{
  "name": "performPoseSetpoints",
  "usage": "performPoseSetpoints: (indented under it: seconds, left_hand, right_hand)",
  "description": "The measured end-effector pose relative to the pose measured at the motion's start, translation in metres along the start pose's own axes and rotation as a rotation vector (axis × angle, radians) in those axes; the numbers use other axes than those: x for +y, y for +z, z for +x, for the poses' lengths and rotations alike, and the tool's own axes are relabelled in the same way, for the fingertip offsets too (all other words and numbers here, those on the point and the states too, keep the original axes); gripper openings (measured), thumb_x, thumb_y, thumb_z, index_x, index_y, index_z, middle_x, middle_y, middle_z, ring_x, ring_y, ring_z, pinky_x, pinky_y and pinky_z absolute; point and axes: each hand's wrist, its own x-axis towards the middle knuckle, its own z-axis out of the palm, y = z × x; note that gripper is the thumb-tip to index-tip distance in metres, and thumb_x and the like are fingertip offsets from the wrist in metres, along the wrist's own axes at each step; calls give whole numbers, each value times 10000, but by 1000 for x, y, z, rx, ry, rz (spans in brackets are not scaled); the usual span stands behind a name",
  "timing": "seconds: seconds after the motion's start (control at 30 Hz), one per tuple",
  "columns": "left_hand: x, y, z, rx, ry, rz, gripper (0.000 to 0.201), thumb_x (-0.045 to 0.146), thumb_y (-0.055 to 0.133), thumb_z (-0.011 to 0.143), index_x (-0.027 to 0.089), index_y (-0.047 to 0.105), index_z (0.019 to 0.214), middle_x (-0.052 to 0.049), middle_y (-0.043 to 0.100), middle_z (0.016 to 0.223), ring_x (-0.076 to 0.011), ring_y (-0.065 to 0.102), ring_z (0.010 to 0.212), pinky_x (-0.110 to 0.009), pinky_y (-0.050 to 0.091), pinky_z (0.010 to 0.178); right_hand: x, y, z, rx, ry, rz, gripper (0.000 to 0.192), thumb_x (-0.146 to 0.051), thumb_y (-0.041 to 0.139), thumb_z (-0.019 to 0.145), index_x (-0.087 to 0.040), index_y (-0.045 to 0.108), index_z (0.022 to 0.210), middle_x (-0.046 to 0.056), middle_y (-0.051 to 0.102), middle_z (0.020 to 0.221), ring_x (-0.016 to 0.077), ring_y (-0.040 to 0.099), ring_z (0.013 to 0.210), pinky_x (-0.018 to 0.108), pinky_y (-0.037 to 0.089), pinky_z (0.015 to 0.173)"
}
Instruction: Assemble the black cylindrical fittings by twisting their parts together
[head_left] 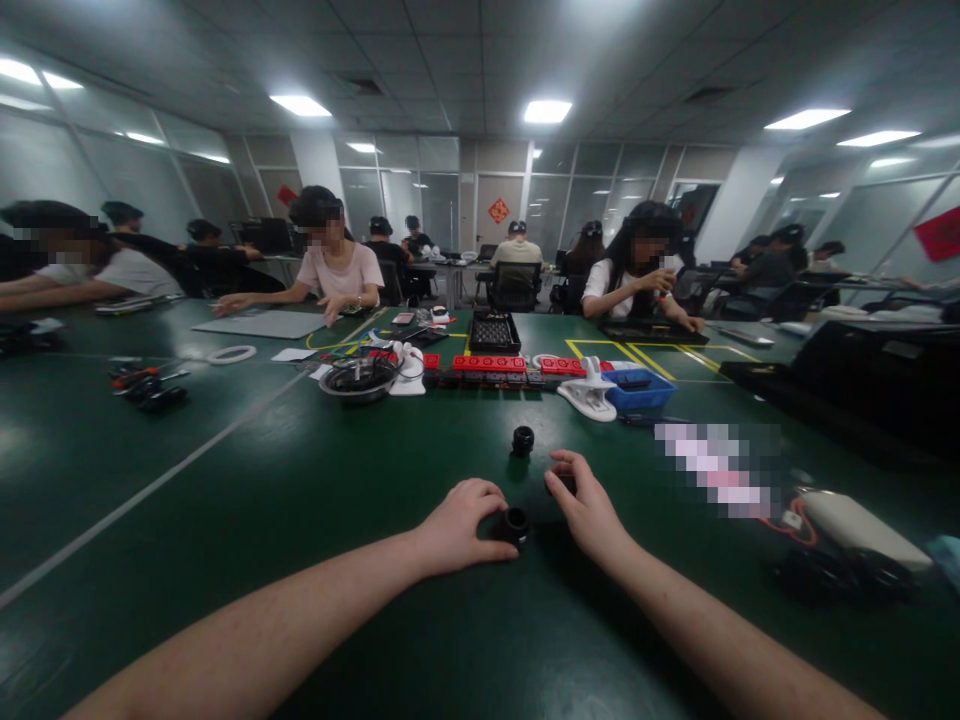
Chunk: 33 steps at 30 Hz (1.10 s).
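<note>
My left hand (466,525) curls round a short black hollow cylinder (516,524) standing on the green table, thumb on the near side and fingers on the far side. Its open top faces up. To the right, my right hand (589,500) grips a small dark piece (562,484) between thumb and fingers; the palm side hides most of it, so its shape is unclear. A second black hollow part (523,441), wider at the top, stands on the table just beyond both hands, touched by neither.
Across the table's middle run red power strips (489,364), a white clamp base (591,392), a blue bin (640,388) and a black tray (493,332). Pliers-like tools (150,385) lie left. At right are a beige case (862,525) and black round items (847,577). People sit opposite.
</note>
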Motion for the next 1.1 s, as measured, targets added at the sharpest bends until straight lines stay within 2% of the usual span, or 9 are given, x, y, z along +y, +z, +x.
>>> performPoseSetpoints:
  seconds: [0.13,0.3,0.47,0.73,0.93,1.03,1.1]
  left_hand:
    - [0,0,0,0,-1,9,391,474,650,662,196,570,925,-51,507,1037,-233,445,1009,-373,348,895]
    - [2,-1,0,5,11,14,385,466,652,666,188,568,917,-47,509,1032,-224,444,1007,-351,347,893]
    - [1,1,0,9,-17,20,380,470,647,667,198,569,920,-42,505,1043,-227,443,1013,-351,350,889]
    - [1,1,0,67,-125,59,397,493,615,685,193,579,943,-58,504,1039,-234,451,1002,-361,368,869]
    - [1,2,0,92,-158,58,403,513,605,683,194,580,928,-56,508,1026,-235,464,986,-359,389,849]
    - [-1,4,0,85,-155,71,445,535,606,667,203,572,961,-61,503,1053,-246,457,1013,-391,368,886]
    - [-1,5,0,74,-156,103,568,574,634,606,219,542,1039,-69,482,1114,-270,424,1074,-462,282,958]
  right_hand:
    - [2,-5,4,-101,7,-58,323,-214,541,685,-183,463,997,62,550,997,205,525,961,347,397,849]
    - [0,-12,3,-307,-1,-154,334,-74,598,566,-183,489,862,16,573,862,177,551,809,291,425,733]
    - [-3,-16,-1,-457,-35,-244,420,-34,617,531,-191,494,901,-5,569,821,177,535,794,281,406,709]
    - [-11,-20,-1,-551,-65,-362,707,-153,719,517,-204,445,1167,34,576,965,228,518,935,339,379,821]
    - [-16,-21,-4,-556,-101,-408,854,-299,777,472,-150,412,1230,91,556,1057,265,503,998,375,367,874]
    - [-16,-20,-3,-526,-137,-411,833,-427,742,513,-139,419,1225,114,559,1062,287,498,1005,425,360,882]
    - [-16,-18,-4,-494,-185,-374,700,-466,661,620,-152,439,1204,119,543,1116,279,478,1051,460,308,935]
